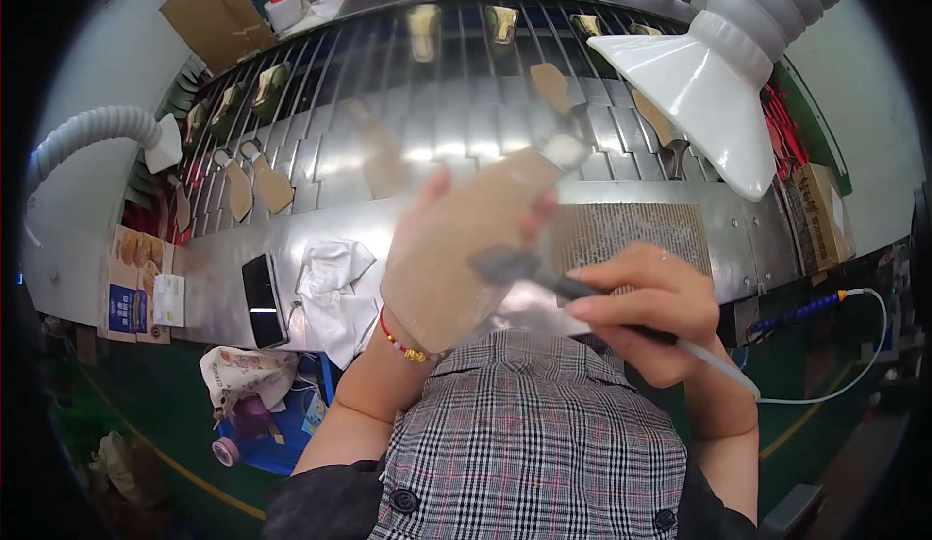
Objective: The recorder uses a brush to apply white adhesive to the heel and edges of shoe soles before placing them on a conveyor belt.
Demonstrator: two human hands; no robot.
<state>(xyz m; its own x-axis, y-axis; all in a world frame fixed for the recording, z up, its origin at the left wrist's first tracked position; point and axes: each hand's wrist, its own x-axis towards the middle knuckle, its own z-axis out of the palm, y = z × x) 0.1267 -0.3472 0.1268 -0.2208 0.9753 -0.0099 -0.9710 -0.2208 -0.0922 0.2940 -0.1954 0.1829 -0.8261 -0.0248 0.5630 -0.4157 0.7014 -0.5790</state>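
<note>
**Sole (451, 249): light, fairly stiff, held at the edges**

Head view: The sole is held tilted above the near side of the surface (218, 293), backed by the left hand (539, 216), its edges pinched between thumb and fingers. The brush (507, 265) is pinched in the right hand's (655, 297) fingers, its tip over the sole; contact cannot be told through blur. The sole is judged thin, springy and hard to break; slipperiness cannot be told. Opposite edges should be gripped.

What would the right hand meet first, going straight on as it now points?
Probably the tan piece in the left hand; the tool in the right hand overlaps it in view, though contact is unclear.
</note>
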